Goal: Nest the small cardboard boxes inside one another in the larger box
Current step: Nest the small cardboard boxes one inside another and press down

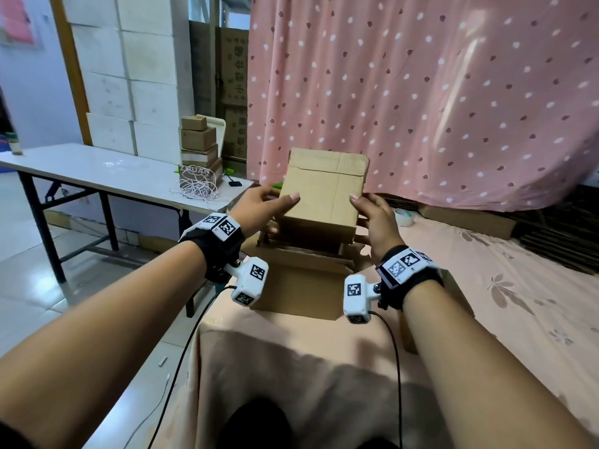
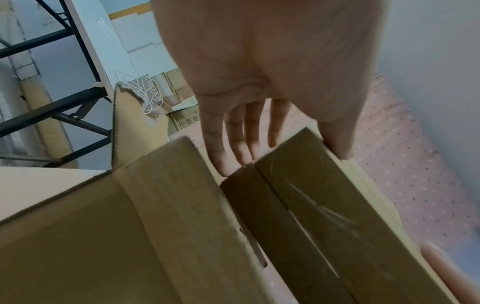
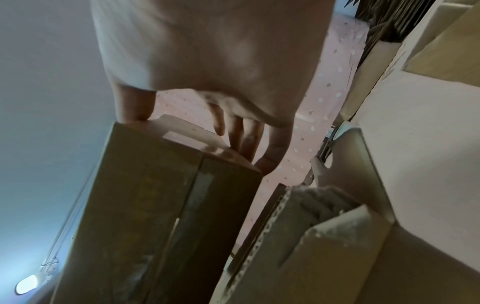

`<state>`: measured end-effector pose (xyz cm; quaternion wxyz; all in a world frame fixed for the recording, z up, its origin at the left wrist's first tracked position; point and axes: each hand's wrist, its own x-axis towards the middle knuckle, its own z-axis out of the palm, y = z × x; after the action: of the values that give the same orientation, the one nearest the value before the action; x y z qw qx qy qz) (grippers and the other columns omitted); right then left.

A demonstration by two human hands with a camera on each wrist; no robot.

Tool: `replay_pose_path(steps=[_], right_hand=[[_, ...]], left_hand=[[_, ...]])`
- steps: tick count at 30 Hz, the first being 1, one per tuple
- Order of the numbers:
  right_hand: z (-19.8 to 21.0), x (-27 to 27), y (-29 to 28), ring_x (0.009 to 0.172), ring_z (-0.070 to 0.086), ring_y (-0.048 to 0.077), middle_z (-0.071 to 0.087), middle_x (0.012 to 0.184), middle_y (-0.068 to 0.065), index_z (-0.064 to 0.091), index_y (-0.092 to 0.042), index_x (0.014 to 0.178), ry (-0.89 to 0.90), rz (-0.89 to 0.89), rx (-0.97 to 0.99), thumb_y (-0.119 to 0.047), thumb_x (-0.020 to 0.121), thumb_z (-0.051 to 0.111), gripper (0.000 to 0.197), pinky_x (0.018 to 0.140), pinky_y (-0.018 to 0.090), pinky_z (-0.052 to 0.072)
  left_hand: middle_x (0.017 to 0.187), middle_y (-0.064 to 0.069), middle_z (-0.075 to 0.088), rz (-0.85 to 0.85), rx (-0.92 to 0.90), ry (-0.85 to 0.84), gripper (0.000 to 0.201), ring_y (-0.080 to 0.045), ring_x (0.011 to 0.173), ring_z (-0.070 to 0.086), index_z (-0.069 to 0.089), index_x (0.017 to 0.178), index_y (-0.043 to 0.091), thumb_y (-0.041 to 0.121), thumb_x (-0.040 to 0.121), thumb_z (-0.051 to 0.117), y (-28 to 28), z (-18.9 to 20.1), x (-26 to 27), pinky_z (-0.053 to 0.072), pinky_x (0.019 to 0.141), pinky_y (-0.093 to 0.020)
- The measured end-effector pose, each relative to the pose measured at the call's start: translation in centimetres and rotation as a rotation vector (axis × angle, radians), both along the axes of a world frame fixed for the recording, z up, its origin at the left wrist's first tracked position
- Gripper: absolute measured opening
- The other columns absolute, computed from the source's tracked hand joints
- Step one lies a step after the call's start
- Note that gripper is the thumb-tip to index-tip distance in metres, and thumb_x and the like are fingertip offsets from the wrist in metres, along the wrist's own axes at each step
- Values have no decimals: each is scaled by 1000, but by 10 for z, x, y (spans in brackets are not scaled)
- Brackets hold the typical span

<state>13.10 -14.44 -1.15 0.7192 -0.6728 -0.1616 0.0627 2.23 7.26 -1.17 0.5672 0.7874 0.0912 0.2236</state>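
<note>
Before the pink dotted curtain [image 1: 437,102], left hand [image 1: 259,205] and right hand [image 1: 376,218] each gripped a small cardboard box [image 1: 321,196], frame centre, above the open larger box [image 1: 298,286].

Both arms reach forward. The left hand [image 1: 259,205] and right hand [image 1: 376,218] hold something between them, thumbs on top.

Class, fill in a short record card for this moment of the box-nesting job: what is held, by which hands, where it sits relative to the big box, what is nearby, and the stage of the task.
Held item: small cardboard box, closed, taped along its seam
Left hand: grips the box's left side
Right hand: grips its right side
Position: above the open larger box, not yet inside
Support: peach cloth-covered surface
Nearby: white folding table with stacked boxes
Stage: not yet lowered in
</note>
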Motion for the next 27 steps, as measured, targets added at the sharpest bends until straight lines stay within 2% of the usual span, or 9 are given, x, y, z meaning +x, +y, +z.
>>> replay_pose_path(steps=[2,4,10,13,17,20,22,25,27], right_hand=[[-4,5,4,129,65,32,73,133,1,61,-30,138,0,-16,3,-65,63,83,86,109,65,48],[-2,3,7,126,67,30,75,129,-1,64,-29,136,-7,-16,-5,-66,62,83,84,113,64,46],[4,-4,15,111,72,30,78,108,2,72,-22,110,39,38,-24,-47,92,70,31,99,48,55],[1,-4,20,89,70,20,75,95,-2,72,-22,101,90,78,-15,-40,105,59,22,96,44,54],[-3,-4,28,89,67,16,74,97,-3,71,-23,98,75,68,-39,-42,108,52,28,97,40,50],[-10,0,30,112,70,21,77,116,-1,72,-26,108,55,59,-94,-70,85,57,52,112,49,50],[-20,10,29,114,70,22,75,127,-2,71,-31,115,21,67,-149,-82,68,52,72,104,52,55],[-31,18,26,90,64,22,72,129,3,68,-25,127,-12,36,-240,-87,61,43,94,68,29,44],[-39,23,26,119,66,31,69,140,3,64,-24,139,-21,6,-259,-88,61,41,103,84,32,52]], left_hand=[[110,-3,71,12,-4,-7,43,-20,103,71,68,115,20,54,90,71,4,-2,3,66,75,-39],[115,-3,70,28,-13,-18,50,-19,106,70,66,122,17,56,90,70,6,-3,4,66,77,-41],[105,-4,71,97,-12,-30,61,-19,74,67,68,114,16,67,80,68,6,-8,6,61,66,-34],[92,-3,70,146,-27,-44,61,-17,69,61,71,101,17,72,74,67,5,-9,7,55,63,-32],[97,-5,76,219,-60,-39,57,-25,87,72,72,93,22,73,70,66,3,-10,10,62,81,-46],[96,0,77,252,-53,-37,55,-24,94,73,72,92,26,75,68,66,3,-13,13,61,89,-52],[95,1,77,265,-39,-36,50,-20,92,73,70,92,26,72,71,67,1,-16,14,61,89,-49],[95,2,76,302,29,-26,43,-18,88,73,69,94,24,65,79,69,-1,-19,16,62,86,-45],[97,2,75,318,82,-26,39,-17,91,72,70,98,21,59,85,70,-3,-20,18,61,88,-42]])
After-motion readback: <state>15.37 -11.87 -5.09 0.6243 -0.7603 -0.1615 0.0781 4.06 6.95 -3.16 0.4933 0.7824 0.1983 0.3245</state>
